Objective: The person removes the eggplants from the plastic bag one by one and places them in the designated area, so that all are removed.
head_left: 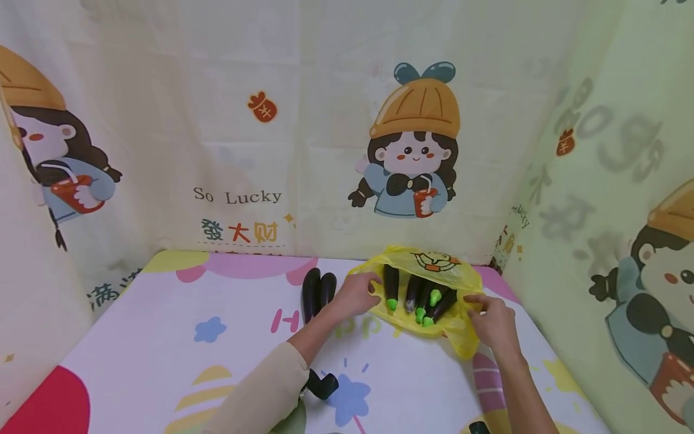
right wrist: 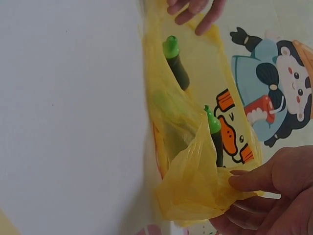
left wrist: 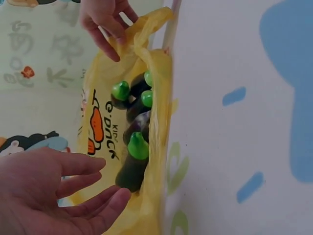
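A yellow plastic bag (head_left: 465,343) lies on its side with its mouth toward me. Several dark eggplants (head_left: 391,283) with green caps are inside it. At the bag's left edge is my left hand (head_left: 355,295); in the left wrist view its fingers are loosely bent, with a gap between thumb and fingers and nothing held. My right hand (head_left: 496,322) pinches the right side of the bag's mouth, the thumb (right wrist: 249,180) on top of the film and the fingers behind it. Two more eggplants (head_left: 311,295) lie outside the bag, partly behind my left forearm.
A printed cloth (head_left: 255,386) with coloured shapes covers the table. Cartoon-printed curtains (head_left: 325,150) close off the back and both sides. The bag stands near the table's back edge. A black device (head_left: 323,386) shows beneath my left sleeve.
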Demonstrator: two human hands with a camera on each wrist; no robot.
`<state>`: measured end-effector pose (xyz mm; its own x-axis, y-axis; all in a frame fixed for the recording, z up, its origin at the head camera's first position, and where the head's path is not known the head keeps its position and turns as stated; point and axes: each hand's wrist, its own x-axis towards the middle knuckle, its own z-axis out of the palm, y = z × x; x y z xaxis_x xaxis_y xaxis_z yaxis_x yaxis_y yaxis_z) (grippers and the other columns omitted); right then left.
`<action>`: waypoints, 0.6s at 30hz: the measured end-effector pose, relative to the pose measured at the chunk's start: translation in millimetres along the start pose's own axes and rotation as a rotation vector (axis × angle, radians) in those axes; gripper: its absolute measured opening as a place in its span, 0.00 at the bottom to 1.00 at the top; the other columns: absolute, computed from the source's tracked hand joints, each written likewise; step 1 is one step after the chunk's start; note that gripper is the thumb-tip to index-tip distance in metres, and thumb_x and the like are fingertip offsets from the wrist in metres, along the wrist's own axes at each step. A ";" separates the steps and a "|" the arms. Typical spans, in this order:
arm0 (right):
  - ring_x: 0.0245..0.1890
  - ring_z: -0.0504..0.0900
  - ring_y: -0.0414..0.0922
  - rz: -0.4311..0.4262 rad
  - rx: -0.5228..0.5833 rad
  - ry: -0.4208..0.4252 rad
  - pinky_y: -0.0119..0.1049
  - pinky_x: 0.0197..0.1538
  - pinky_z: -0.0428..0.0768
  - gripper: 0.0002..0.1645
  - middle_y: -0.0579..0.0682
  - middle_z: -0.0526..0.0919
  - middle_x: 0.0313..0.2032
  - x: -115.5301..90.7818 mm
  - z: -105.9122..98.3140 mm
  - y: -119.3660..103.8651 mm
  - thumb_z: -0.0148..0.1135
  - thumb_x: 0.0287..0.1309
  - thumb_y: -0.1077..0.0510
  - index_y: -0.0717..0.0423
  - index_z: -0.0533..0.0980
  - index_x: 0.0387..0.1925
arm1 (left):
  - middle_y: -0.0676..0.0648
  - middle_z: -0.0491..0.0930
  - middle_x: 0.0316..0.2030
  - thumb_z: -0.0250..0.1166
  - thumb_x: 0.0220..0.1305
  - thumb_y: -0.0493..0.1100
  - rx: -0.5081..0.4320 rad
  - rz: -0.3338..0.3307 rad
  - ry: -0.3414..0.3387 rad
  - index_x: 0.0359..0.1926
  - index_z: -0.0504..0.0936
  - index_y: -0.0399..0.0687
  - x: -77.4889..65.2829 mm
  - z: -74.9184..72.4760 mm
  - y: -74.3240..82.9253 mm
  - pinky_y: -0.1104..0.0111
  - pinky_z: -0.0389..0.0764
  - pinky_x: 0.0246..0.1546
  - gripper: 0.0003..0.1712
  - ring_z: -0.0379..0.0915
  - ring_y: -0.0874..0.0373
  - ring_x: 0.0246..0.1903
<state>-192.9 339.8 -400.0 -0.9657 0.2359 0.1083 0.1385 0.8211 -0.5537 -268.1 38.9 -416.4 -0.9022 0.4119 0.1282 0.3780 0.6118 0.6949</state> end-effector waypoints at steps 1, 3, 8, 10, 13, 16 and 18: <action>0.49 0.78 0.65 0.004 0.003 -0.002 0.37 0.34 0.76 0.21 0.73 0.81 0.56 0.3 0.0 -0.3 0.60 0.67 0.64 0.63 0.82 0.59 | 0.41 0.86 0.44 0.70 0.62 0.37 -0.002 0.000 -0.001 0.59 0.84 0.42 2.7 1.2 0.6 0.63 0.82 0.43 0.22 0.79 0.54 0.41; 0.49 0.78 0.64 0.009 0.005 -0.003 0.37 0.34 0.76 0.21 0.73 0.81 0.56 0.5 0.1 -1.0 0.60 0.67 0.64 0.62 0.82 0.59 | 0.42 0.86 0.42 0.69 0.61 0.35 -0.013 -0.003 -0.003 0.59 0.84 0.41 7.3 3.6 1.9 0.66 0.80 0.39 0.24 0.78 0.56 0.38; 0.47 0.79 0.63 0.004 0.004 -0.001 0.37 0.33 0.76 0.20 0.73 0.82 0.54 0.1 0.3 -0.7 0.60 0.67 0.64 0.63 0.82 0.59 | 0.49 0.79 0.27 0.69 0.61 0.34 -0.039 -0.011 -0.008 0.62 0.82 0.42 17.4 11.3 4.5 0.70 0.70 0.27 0.26 0.69 0.61 0.26; 0.47 0.79 0.63 -0.002 0.004 0.006 0.37 0.34 0.76 0.20 0.73 0.82 0.54 0.0 0.4 -0.6 0.60 0.66 0.64 0.63 0.82 0.58 | 0.52 0.76 0.24 0.70 0.62 0.36 -0.053 -0.023 -0.009 0.62 0.82 0.43 21.6 14.3 5.4 0.71 0.68 0.26 0.26 0.67 0.62 0.23; 0.46 0.80 0.63 -0.018 -0.003 0.019 0.38 0.34 0.75 0.20 0.72 0.83 0.53 0.2 0.9 0.2 0.60 0.66 0.64 0.63 0.83 0.57 | 0.51 0.77 0.25 0.71 0.63 0.38 -0.083 -0.056 -0.016 0.63 0.82 0.45 27.0 17.8 7.9 0.71 0.69 0.26 0.26 0.67 0.61 0.22; 0.45 0.81 0.62 -0.033 -0.006 0.025 0.38 0.35 0.75 0.20 0.71 0.84 0.51 0.7 2.2 1.3 0.61 0.65 0.63 0.63 0.83 0.56 | 0.45 0.82 0.30 0.71 0.62 0.37 -0.072 -0.073 -0.002 0.62 0.82 0.46 31.8 21.1 9.3 0.69 0.70 0.30 0.26 0.73 0.55 0.28; 0.44 0.81 0.61 -0.037 -0.010 0.027 0.38 0.35 0.75 0.19 0.71 0.85 0.50 0.7 3.2 2.4 0.61 0.65 0.63 0.63 0.83 0.56 | 0.40 0.86 0.38 0.71 0.61 0.37 -0.055 -0.078 0.012 0.62 0.82 0.47 34.3 23.6 9.5 0.66 0.73 0.35 0.26 0.78 0.48 0.38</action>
<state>-193.9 340.3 -403.9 -0.9640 0.2191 0.1506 0.1053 0.8348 -0.5404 -290.5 74.8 -422.1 -0.9310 0.3558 0.0808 0.2950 0.6036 0.7407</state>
